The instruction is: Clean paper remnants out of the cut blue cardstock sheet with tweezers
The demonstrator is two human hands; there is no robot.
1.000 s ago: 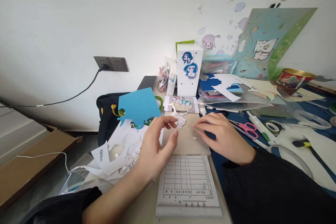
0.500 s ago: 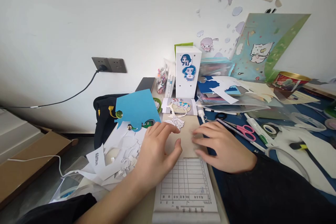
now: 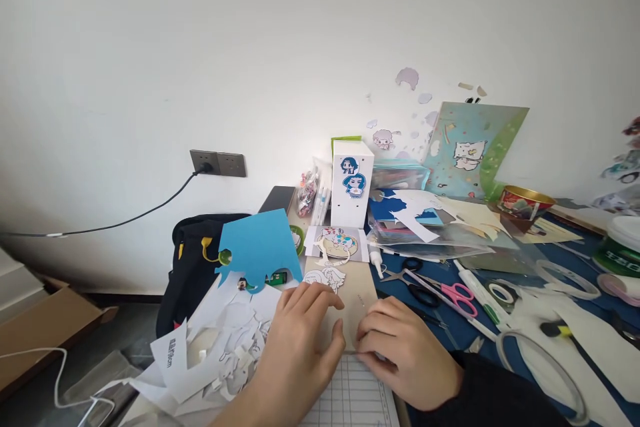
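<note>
Left hand (image 3: 304,340) gaping, right hand (image 3: 403,350) curled, contents unclear; paper scraps (image 3: 240,330) left, pink scissors (image 3: 461,299) right

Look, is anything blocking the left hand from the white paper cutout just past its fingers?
Nothing visible stands between the left hand and the white paper cutout, which lies on the pale board just beyond that hand. Whether they touch, I can't tell.

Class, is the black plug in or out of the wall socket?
In: the black plug sits against the wall socket, with no prongs showing.
</note>
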